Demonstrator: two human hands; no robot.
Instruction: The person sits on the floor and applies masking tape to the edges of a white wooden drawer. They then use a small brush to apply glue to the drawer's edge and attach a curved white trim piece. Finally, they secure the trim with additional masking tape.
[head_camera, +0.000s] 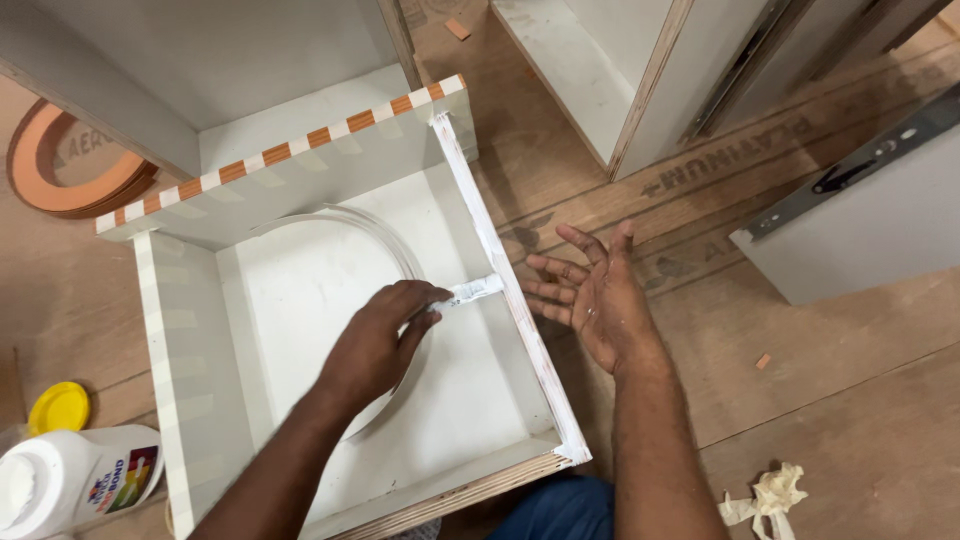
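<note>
Evidently midway, the left hand (375, 345) grips a glue-smeared brush (470, 291) at the drawer box's (180, 400) 3 o'clock edge, its top partly whitened, while the right hand (590, 295) hovers spread wide, holding nothing.

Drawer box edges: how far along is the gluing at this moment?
Done: the right-hand top edge of the white drawer box already carries a smeared white coat along its length. In hand: the left hand presses a white applicator against that edge, while the right hand hovers open beside it. Left: the left-hand edge looks uncoated. The open glue bottle lies nearby.
</note>
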